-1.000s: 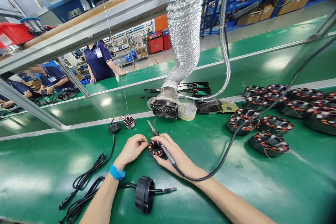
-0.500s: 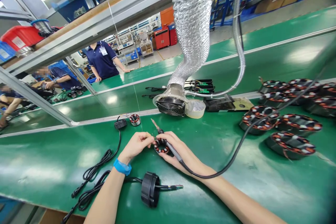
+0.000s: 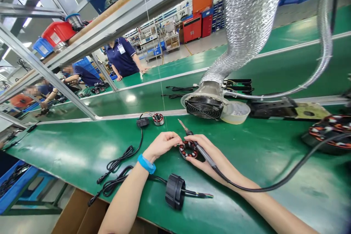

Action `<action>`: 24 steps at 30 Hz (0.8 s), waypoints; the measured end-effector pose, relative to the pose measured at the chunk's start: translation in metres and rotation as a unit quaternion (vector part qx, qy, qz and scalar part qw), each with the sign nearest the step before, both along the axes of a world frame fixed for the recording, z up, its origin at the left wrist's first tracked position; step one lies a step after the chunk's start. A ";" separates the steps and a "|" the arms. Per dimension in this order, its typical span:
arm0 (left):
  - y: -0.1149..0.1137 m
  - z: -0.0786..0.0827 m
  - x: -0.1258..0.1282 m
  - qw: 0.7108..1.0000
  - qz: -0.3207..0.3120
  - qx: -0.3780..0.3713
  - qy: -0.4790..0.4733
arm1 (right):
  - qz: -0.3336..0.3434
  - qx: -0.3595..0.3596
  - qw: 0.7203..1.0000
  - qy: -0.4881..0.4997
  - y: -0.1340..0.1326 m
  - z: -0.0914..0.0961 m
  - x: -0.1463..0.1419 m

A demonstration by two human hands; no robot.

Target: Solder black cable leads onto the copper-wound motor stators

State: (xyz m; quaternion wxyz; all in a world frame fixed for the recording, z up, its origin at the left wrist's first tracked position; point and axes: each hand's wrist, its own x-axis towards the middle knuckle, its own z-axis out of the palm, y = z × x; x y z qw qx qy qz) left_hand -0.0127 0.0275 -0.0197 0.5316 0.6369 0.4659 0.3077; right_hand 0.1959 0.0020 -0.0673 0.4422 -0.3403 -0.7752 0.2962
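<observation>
Pinching coil ring (image 3: 188, 150) left edge, my left hand (image 3: 161, 145) grip shut on it; right hand (image 3: 204, 153) grip clamped on soldering iron (image 3: 186, 130) across ring. I think: hold ring still, hot tip beyond ring, off fingers.

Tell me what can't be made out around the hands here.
Head view:
- What the left hand pinches beside the small coil: too small, covered by fingers.
- The soldering iron grip: hidden inside the right hand.
- The large coil: cut off by the right edge.
- The cardboard box: cut off by the bottom edge.
</observation>
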 end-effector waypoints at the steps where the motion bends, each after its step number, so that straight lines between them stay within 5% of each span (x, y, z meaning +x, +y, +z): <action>1: 0.000 0.000 0.004 1.000 0.007 -0.014 -0.018 | 0.000 0.003 1.000 0.001 0.000 0.000 0.000; 9: -0.013 0.021 -0.012 0.990 0.124 0.040 0.047 | 0.001 0.010 1.000 0.013 0.002 -0.003 0.001; 14: -0.033 0.035 -0.007 0.971 0.081 0.139 0.174 | -0.013 0.013 0.999 0.029 0.007 -0.012 0.001; 17: -0.024 0.030 0.000 0.958 0.082 0.143 0.236 | -0.024 0.014 0.999 0.032 0.008 -0.014 0.001; 21: -0.001 0.029 0.002 0.973 0.051 0.082 0.210 | -0.027 0.016 0.999 0.033 0.006 -0.011 0.001; 24: 0.008 0.038 0.009 0.958 0.063 0.136 0.243 | -0.030 0.019 0.999 0.039 0.004 -0.010 -0.001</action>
